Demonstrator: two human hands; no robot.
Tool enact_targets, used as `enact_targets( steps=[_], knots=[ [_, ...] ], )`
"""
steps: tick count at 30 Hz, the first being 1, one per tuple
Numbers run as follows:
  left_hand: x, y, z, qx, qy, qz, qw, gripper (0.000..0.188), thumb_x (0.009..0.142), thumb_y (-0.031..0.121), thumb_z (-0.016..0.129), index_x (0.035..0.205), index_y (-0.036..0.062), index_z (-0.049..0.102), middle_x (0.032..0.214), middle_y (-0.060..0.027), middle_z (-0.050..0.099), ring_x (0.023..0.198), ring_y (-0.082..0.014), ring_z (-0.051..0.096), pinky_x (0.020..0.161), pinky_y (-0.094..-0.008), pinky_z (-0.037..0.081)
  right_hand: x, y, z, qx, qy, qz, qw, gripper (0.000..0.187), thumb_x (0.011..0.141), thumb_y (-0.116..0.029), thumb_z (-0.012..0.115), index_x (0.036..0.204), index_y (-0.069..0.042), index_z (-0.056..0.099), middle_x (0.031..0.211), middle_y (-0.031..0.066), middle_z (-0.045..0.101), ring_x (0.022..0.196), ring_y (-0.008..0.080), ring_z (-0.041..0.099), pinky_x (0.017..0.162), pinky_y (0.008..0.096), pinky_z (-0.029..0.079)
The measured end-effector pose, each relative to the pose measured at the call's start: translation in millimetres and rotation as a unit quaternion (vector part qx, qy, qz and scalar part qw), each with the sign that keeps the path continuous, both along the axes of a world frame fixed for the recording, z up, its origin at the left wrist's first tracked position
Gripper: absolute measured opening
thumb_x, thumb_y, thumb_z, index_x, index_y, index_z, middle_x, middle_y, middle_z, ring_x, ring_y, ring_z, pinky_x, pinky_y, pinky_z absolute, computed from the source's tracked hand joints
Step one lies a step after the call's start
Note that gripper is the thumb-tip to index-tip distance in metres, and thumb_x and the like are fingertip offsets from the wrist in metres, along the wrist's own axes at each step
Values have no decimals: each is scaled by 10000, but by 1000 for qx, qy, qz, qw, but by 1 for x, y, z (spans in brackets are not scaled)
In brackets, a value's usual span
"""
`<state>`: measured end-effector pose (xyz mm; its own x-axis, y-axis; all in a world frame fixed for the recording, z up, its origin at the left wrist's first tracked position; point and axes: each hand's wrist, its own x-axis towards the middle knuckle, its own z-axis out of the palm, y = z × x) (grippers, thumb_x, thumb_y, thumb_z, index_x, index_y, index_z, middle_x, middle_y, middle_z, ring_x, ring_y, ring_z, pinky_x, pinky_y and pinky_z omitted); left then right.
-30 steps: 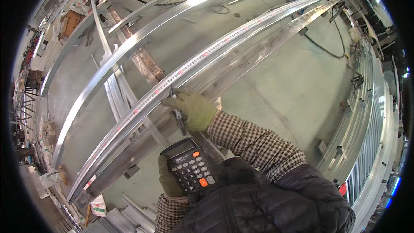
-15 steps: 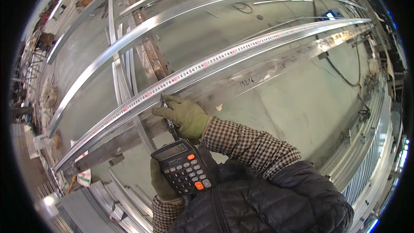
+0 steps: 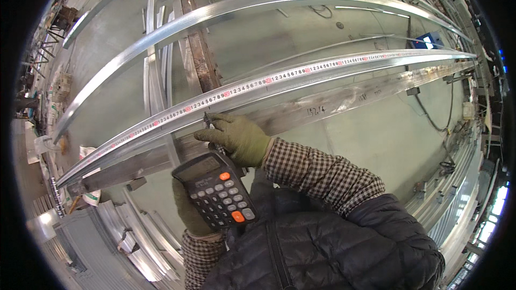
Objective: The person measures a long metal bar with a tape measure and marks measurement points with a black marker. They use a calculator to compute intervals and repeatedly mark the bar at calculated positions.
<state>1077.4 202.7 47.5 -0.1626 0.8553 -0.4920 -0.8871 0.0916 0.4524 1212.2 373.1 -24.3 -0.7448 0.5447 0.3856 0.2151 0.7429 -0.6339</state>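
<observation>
My left hand [image 3: 185, 209], in an olive-green glove, grips a black desk calculator [image 3: 215, 190] with grey and orange keys from its left side. My right hand [image 3: 242, 137], gloved likewise, pinches a dark pen [image 3: 208, 122]. Its tip points at the near edge of a long silver metal profile [image 3: 293, 81]; whether it touches is unclear. Along the top of that profile runs a white measuring tape [image 3: 247, 86] with black and red markings. Below it lies a dull grey metal bar [image 3: 301, 111] bearing handwritten marks. Checked sleeves cover both my forearms.
Farther off, another long silver profile [image 3: 215, 13] crosses the view, with a rusty beam [image 3: 203, 64] beneath. A blue device [image 3: 427, 41] sits at far right. Stacked metal lengths lie at lower left [image 3: 99, 247] and lower right [image 3: 457, 198]. Cables [image 3: 430, 102] trail on the right.
The view has shifted a little. The calculator has moved left and slightly up, and its display no longer reads clearly. My right hand stays by the profile with the pen.
</observation>
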Motion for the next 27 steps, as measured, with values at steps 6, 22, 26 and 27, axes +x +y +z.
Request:
enact_targets(
  steps=[6, 22, 26, 27],
  knots=[
    [-31, 42, -11, 64, 59, 28, 996, 634, 1121, 555, 532, 1446, 22, 637, 1299, -189, 760, 1048, -317, 799, 892, -474, 699, 11, 4, 7, -35, 39, 25, 998, 750, 810, -294, 842, 1500, -140, 593, 1374, 221, 675, 1333, 413, 623, 1118, 505, 530],
    [-29, 119, -43, -8, 116, 44, 992, 642, 1098, 518, 605, 1433, -29, 620, 1278, -235, 752, 1057, -325, 800, 869, -460, 712, 125, 51, 25, -144, 111, -273, 945, 226, 902, -63, 808, 1123, -55, 765, 935, 152, 793, 818, 277, 798, 736, 372, 640],
    [-25, 123, -36, -48, 157, 40, 986, 663, 1083, 533, 625, 1417, -39, 619, 1209, -218, 778, 955, -294, 819, 787, -406, 725, 120, 56, 18, -154, 132, -276, 940, 194, 862, -60, 830, 1047, -65, 774, 905, 135, 795, 798, 265, 795, 723, 352, 636],
    [-23, 124, -35, -70, 202, 50, 975, 647, 1087, 528, 622, 1393, -41, 628, 1186, -213, 786, 910, -278, 824, 739, -381, 726, 121, 57, 18, -145, 115, -277, 943, 194, 852, -63, 835, 1037, -65, 776, 899, 136, 794, 793, 265, 794, 721, 352, 636]
  ],
)
